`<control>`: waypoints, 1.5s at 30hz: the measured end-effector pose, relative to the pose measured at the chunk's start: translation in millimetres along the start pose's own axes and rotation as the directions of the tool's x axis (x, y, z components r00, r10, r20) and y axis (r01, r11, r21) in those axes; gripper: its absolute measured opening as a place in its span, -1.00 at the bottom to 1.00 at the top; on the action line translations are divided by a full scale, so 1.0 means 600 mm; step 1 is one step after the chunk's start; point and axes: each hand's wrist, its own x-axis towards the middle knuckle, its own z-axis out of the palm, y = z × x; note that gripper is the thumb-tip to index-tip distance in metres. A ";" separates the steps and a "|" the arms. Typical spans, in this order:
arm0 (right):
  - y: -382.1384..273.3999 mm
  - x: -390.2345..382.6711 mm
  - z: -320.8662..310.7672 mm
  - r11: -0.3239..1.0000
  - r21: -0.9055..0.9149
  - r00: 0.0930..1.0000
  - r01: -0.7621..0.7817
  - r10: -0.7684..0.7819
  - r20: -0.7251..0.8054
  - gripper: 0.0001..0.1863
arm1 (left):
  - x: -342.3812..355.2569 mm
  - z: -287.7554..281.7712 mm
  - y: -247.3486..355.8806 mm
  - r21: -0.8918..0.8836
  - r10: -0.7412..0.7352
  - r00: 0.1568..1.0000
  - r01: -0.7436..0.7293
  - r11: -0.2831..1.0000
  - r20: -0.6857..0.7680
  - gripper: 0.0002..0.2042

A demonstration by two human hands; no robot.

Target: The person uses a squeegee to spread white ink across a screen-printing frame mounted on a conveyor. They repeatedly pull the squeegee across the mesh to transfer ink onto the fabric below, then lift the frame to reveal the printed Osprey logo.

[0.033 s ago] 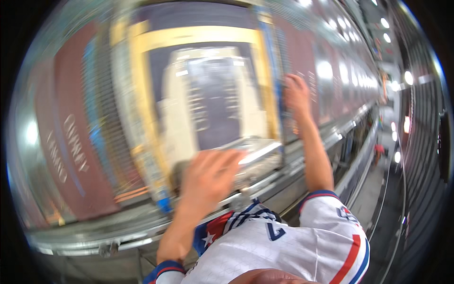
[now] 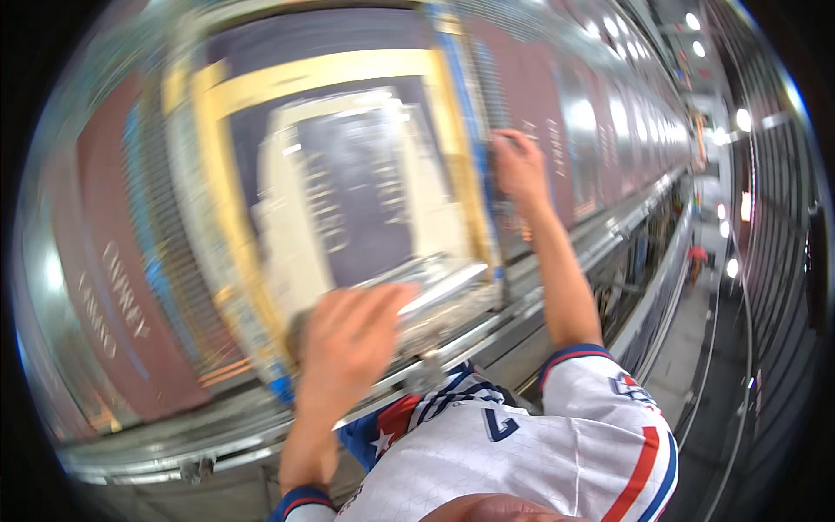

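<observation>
In front of me lies a printing screen frame point(image 2: 217, 126) with yellow tape around a dark, pale-bordered mesh window point(image 2: 348, 187). A silvery squeegee-like bar point(image 2: 448, 287) lies across its near end. My left hand point(image 2: 348, 335) is over the left end of this bar, fingers bent around it, blurred by motion; its underside is hidden. My right hand point(image 2: 522, 170) is at the frame's blue-taped right edge, its fingers curled onto the edge. Some fingertips there are hidden behind the hand.
Maroon fabric panels point(image 2: 126, 296) with pale lettering lie left of the frame, and more maroon panels point(image 2: 539, 113) run off to the right. A metal rail point(image 2: 261, 444) follows the table's near side. An aisle floor point(image 2: 665, 357) extends along the right.
The frame, the bar and both my hands appear farther left in the view. The panels also shift left, so the view itself has turned slightly. Both hands keep their places on the frame and bar.
</observation>
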 end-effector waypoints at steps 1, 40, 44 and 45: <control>-0.003 0.011 0.021 0.997 0.074 0.999 0.013 -0.017 0.044 -0.77 | 0.010 -0.005 0.005 -0.017 -0.074 0.997 0.075 0.997 0.033 -0.39; -0.029 0.052 0.040 0.880 0.475 0.973 0.027 -0.133 0.190 -0.71 | 0.151 0.073 0.098 0.731 -0.592 0.792 0.315 0.606 0.149 -0.56; -0.027 0.053 0.038 0.900 0.430 0.973 0.066 -0.153 0.170 -0.69 | 0.144 0.070 0.091 0.678 -0.575 0.805 0.340 0.651 0.148 -0.59; -0.025 0.053 0.037 0.898 0.438 0.972 0.034 -0.132 0.195 -0.67 | 0.143 0.068 0.090 0.695 -0.584 0.801 0.344 0.631 0.135 -0.61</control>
